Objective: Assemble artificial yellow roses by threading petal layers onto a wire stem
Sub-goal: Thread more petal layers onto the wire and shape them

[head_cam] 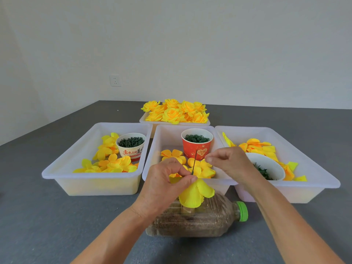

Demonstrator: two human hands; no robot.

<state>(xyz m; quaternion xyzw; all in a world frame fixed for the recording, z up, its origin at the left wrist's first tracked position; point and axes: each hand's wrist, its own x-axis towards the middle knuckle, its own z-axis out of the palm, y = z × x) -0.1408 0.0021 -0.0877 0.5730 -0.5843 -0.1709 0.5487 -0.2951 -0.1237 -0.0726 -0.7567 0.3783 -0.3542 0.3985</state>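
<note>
Lying closest is a plastic bottle (198,218) on its side, and above it the left hand (165,180) pinches the wire stem (194,162) at its base, yellow petal layers (196,194) hanging under the fingers. Right hand (228,164) hovers by the stem's tip, thumb and forefinger pressed together, can't tell on what. If that left pinch loosens, I'd guess the petals slide off.

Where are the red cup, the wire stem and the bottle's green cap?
red cup (197,149): head view, front wall.
wire stem (194,161): head view, mid-length of the wire.
green cap (242,210): head view, ribbed side.
</note>
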